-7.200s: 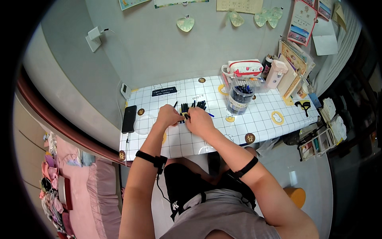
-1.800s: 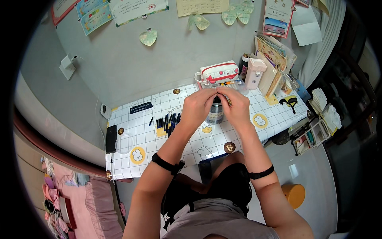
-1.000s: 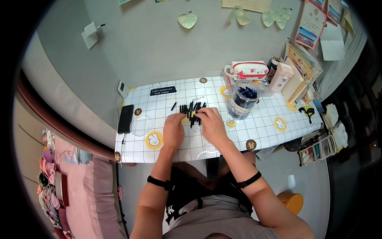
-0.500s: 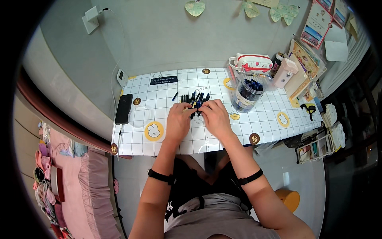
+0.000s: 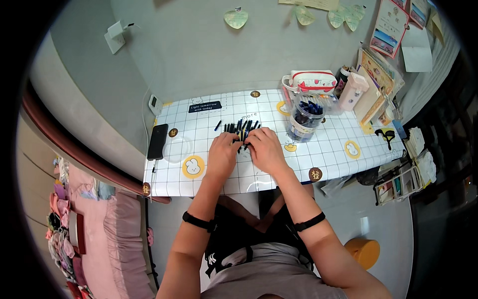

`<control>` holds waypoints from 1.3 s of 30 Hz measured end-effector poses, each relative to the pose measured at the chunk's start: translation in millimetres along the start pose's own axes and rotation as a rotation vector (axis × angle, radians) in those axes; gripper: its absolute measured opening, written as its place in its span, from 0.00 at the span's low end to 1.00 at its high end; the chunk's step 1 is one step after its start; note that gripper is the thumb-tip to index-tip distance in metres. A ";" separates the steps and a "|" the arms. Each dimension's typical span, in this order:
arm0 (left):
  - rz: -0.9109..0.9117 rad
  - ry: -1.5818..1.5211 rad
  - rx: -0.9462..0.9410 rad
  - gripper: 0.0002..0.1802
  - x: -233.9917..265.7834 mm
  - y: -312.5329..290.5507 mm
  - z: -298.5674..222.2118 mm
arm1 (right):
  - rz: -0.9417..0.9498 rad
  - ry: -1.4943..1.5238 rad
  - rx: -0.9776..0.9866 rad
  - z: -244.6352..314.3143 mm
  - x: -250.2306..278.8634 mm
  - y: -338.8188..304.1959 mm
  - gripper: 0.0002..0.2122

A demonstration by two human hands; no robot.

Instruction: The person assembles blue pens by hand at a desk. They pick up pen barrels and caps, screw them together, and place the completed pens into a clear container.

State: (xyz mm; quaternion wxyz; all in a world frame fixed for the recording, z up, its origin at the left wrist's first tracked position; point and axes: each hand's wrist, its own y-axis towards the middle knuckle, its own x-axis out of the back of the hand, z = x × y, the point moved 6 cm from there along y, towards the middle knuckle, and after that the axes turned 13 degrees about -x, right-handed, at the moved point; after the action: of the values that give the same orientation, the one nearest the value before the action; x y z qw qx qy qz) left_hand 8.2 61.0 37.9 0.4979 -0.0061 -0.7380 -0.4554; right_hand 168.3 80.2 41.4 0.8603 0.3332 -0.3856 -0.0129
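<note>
A cluster of short black and blue pens [image 5: 238, 126] lies side by side on the desk in front of me. My left hand [image 5: 222, 153] bends over the near left of the cluster, thumb and fingertips pressed together at the pens. From the right, my right hand [image 5: 265, 150] meets it with curled fingers, pinching at the same pens. The two thumbs almost touch, and the fingers partly hide what lies between them. One loose pen [image 5: 218, 125] rests apart at the upper left. To the right stands a clear plastic jar [image 5: 301, 132] holding more dark blue pens.
A clear round lid [image 5: 175, 150] and a black phone [image 5: 158, 141] on a cable lie left. Behind the jar are a white pencil case [image 5: 313, 80], a pink bottle [image 5: 354, 91] and upright notebooks [image 5: 374, 74]. Black scissors [image 5: 387, 137] lie at the desk's right end.
The whole view has shifted slightly. Both hands remain at the pens with only small finger movements, and the lone pen and the jar stay where they were on the desk.
</note>
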 end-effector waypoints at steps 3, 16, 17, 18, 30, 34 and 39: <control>0.074 0.038 -0.050 0.18 10.8 5.1 -8.9 | -0.008 0.022 0.014 1.4 1.8 -0.4 0.09; 0.309 0.034 -0.362 0.16 40.2 12.7 -21.5 | -0.012 0.111 0.063 -3.7 -2.4 -5.8 0.06; 0.336 0.030 -0.383 0.16 41.1 11.6 -21.9 | -0.018 0.119 0.069 -2.8 -1.9 -6.3 0.06; 0.352 0.040 -0.391 0.17 42.2 11.5 -22.6 | -0.025 0.128 0.075 -2.4 -0.7 -6.9 0.06; 0.494 -0.080 -0.273 0.13 47.1 20.5 -11.0 | -0.002 0.043 0.116 -1.7 -5.5 -5.7 0.03; 0.531 -0.213 -0.129 0.11 41.3 20.7 2.2 | -0.042 0.029 0.134 2.3 -2.6 -5.6 0.04; 0.517 -0.333 -0.056 0.11 34.2 19.9 8.8 | -0.125 0.083 0.115 6.9 10.8 -1.7 0.06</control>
State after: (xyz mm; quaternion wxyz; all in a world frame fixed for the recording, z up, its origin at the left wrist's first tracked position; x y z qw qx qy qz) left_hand -6.3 63.4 75.8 0.4693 -0.2820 -0.7704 -0.3267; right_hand 171.6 71.9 50.8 0.8524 0.4057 -0.3283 -0.0305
